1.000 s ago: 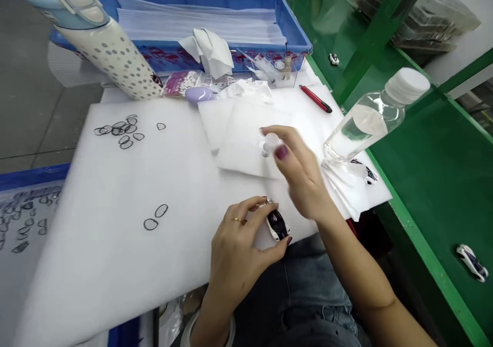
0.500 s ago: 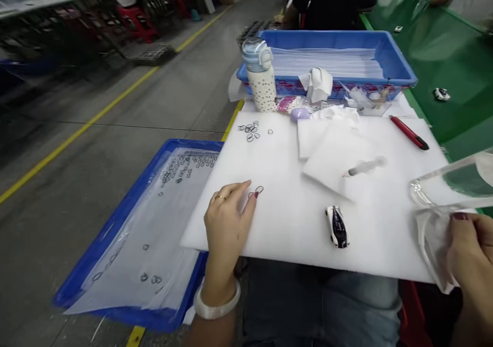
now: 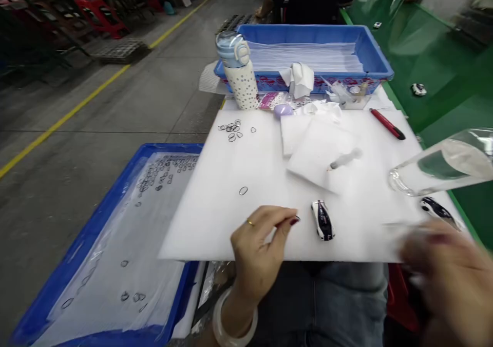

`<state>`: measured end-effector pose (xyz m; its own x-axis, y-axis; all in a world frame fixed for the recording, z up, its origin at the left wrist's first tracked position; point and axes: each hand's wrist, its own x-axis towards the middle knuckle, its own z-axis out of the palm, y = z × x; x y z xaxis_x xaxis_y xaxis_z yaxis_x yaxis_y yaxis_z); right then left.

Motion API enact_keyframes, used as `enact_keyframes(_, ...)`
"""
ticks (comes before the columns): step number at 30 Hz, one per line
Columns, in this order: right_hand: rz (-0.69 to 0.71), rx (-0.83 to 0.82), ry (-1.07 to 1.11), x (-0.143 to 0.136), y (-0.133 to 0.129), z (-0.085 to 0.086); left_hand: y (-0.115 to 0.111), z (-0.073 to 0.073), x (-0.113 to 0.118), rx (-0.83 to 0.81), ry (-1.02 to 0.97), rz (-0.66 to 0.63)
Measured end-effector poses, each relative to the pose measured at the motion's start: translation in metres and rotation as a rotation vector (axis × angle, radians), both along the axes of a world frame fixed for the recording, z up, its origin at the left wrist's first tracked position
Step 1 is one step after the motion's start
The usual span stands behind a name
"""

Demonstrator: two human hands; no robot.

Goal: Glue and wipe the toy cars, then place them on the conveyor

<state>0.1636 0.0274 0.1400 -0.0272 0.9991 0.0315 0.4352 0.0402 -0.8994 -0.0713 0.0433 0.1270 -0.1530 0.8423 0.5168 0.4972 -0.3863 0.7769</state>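
Note:
My left hand (image 3: pixel 264 244) is closed in a pinch at the front of the white foam board (image 3: pixel 200 213), with a thin black ring (image 3: pixel 297 217) at its fingertips. Just right of those fingertips lies a small white-and-black toy car (image 3: pixel 322 220). Motion smears my right hand (image 3: pixel 442 265) at the board's front right, and a pale, see-through smear shows by its fingers. Beyond it is a second toy car (image 3: pixel 439 211), partly hidden by the hand. Another black ring (image 3: pixel 243 190) lies alone on the foam, and several more rings (image 3: pixel 231 129) sit in a cluster farther back.
A tilted clear cup (image 3: pixel 435 167) is at the right. Foam sheets (image 3: pixel 319 152), a syringe-like item (image 3: pixel 344 159), a red cutter (image 3: pixel 387 124) and a dotted bottle (image 3: pixel 241 80) stand or lie behind. A blue bin (image 3: pixel 377 54) is at the back; a blue tray (image 3: pixel 103 208) with rings is lower left.
My left hand has moved right toward the toy car, with one ring now in its pinch. My right hand has swung left, off the clear plastic's earlier spot, revealing the second car.

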Motion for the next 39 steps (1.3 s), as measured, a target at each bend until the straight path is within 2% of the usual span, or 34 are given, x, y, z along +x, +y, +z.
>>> enact_keyframes(2,0.067,-0.099,0.073,-0.019,-0.001,0.008,-0.002,0.006,0.024,-0.057,-0.140,-0.126)
enact_keyframes(4,0.123,-0.188,0.213,-0.038,0.001,0.015,-0.004,0.008,0.036,-0.155,-0.298,-0.245)
enact_keyframes(8,0.134,-0.334,0.457,-0.055,0.004,0.018,-0.003,-0.001,0.039,-0.359,-0.712,-0.505)
enact_keyframes(11,0.156,-0.436,0.580,-0.053,0.003,0.013,-0.001,-0.009,0.039,-0.405,-0.969,-0.562)
enact_keyframes(13,0.151,-0.379,0.584,-0.049,0.003,0.010,0.001,-0.011,0.041,-0.444,-1.093,-0.540)
enact_keyframes(15,0.089,-0.159,0.477,-0.045,0.004,0.008,0.002,-0.013,0.042,-0.525,-1.173,-0.518)
enact_keyframes(17,0.037,0.180,0.294,-0.043,0.007,0.008,0.002,-0.014,0.042,-0.611,-1.213,-0.498)
enact_keyframes(20,0.106,0.592,0.013,-0.047,0.012,0.010,0.002,-0.016,0.041,-0.642,-1.244,-0.482)
enact_keyframes(22,0.152,0.727,-0.149,-0.050,0.013,0.012,0.001,-0.017,0.041,-0.616,-1.255,-0.467)
enact_keyframes(24,0.180,0.796,-0.286,-0.049,0.012,0.013,0.001,-0.017,0.041,-0.604,-1.266,-0.458)
enact_keyframes(26,0.203,0.820,-0.381,-0.044,0.011,0.015,0.001,-0.017,0.041,-0.613,-1.280,-0.479)
enact_keyframes(29,0.160,0.817,-0.446,-0.038,0.012,0.016,0.002,-0.017,0.040,-0.621,-1.283,-0.513)
enact_keyframes(31,0.159,0.826,-0.430,-0.038,0.013,0.017,0.003,-0.017,0.040,-0.603,-1.278,-0.492)
enact_keyframes(35,0.257,0.798,-0.391,-0.040,0.013,0.022,0.003,-0.017,0.041,-0.571,-1.216,-0.421)
enact_keyframes(37,0.213,0.659,-0.297,-0.036,0.012,0.025,0.002,-0.019,0.042,-0.506,-1.143,-0.437)
enact_keyframes(39,0.171,0.389,-0.110,-0.033,0.012,0.026,0.000,-0.021,0.042,-0.410,-1.027,-0.465)
